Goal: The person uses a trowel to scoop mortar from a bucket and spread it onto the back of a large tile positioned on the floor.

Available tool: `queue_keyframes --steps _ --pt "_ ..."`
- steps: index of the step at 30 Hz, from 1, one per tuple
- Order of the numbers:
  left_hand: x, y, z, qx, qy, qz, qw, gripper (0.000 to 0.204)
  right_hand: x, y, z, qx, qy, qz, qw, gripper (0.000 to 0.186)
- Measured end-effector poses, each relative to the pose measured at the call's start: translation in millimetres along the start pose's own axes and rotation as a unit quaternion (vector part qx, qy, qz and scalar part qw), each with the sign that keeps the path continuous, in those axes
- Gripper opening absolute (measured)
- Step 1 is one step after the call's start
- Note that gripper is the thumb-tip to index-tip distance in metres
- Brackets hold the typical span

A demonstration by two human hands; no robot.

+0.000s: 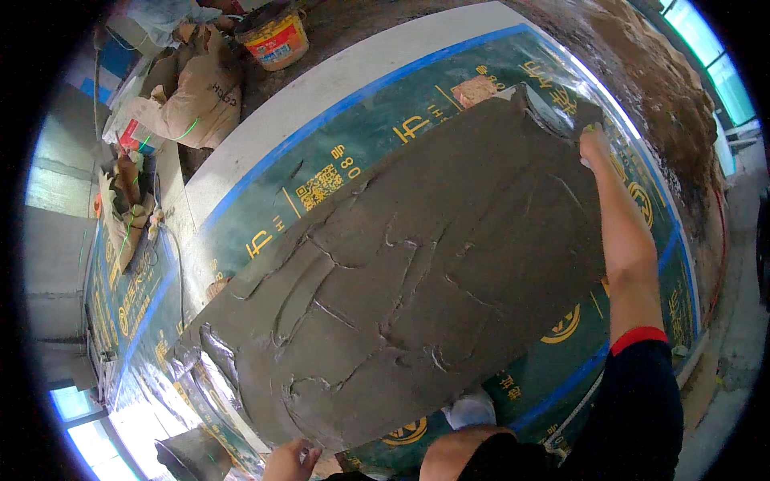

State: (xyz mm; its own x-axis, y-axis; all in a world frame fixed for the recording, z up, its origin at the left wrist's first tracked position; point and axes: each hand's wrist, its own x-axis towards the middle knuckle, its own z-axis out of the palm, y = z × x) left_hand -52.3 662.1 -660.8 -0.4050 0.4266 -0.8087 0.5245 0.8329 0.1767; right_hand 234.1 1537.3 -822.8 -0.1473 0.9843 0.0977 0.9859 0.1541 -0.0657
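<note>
Bare concrete flooring and a white ledge frame a dark green sheet [265, 208] with a blue border, most of it buried under wet grey mortar [417, 264]. Right hand [595, 146], arm stretched to the far right, has its grip closed around the handle of a trowel [579, 112] whose blade meets the far edge of the mortar. Left hand [290, 460] sits at the near edge of the picture, fingers loosely spread, just touching or hovering by the near rim of the mortar; contact cannot be told. Ridges and curved strokes mark the mortar from near left to far right. Outward, at far left, lie a tan sack [196, 88], an orange bucket [273, 34] and scattered bags [128, 210] along the ledge; loose brown soil [674, 88] runs along the far right. Judged from the uneven ridges, good spreading would call for a low blade angle, steady pressure and long overlapping passes drawn back from the far edge, leaving an even layer
</note>
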Motion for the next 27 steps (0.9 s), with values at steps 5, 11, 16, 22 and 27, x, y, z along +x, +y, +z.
queue_keyframes --steps 5,11,16,22,27 --pt "-35.4 -8.2 -2.1 -0.018 0.005 -0.063 0.998 0.034 -130.7 -57.9 -18.3 0.327 -0.053 0.033 0.943 0.055" --pt "-17.6 -4.5 -4.2 0.011 -0.001 -0.027 1.0 0.035 -137.0 -72.8 -59.0 0.485 -0.242 0.059 0.838 0.046" --pt "-25.4 5.3 -9.6 0.027 -0.013 -0.048 0.998 0.039 -136.0 -97.4 -62.6 0.458 -0.28 0.072 0.841 0.044" --pt "-39.9 -4.3 -7.7 0.01 -0.016 -0.037 0.999 0.041 -173.4 -121.5 -57.4 0.449 -0.326 0.034 0.831 0.046" --pt "-39.5 -1.3 -14.7 0.026 -0.024 -0.017 0.999 0.041 -236.3 -139.9 -62.6 0.435 -0.354 0.028 0.827 0.042"
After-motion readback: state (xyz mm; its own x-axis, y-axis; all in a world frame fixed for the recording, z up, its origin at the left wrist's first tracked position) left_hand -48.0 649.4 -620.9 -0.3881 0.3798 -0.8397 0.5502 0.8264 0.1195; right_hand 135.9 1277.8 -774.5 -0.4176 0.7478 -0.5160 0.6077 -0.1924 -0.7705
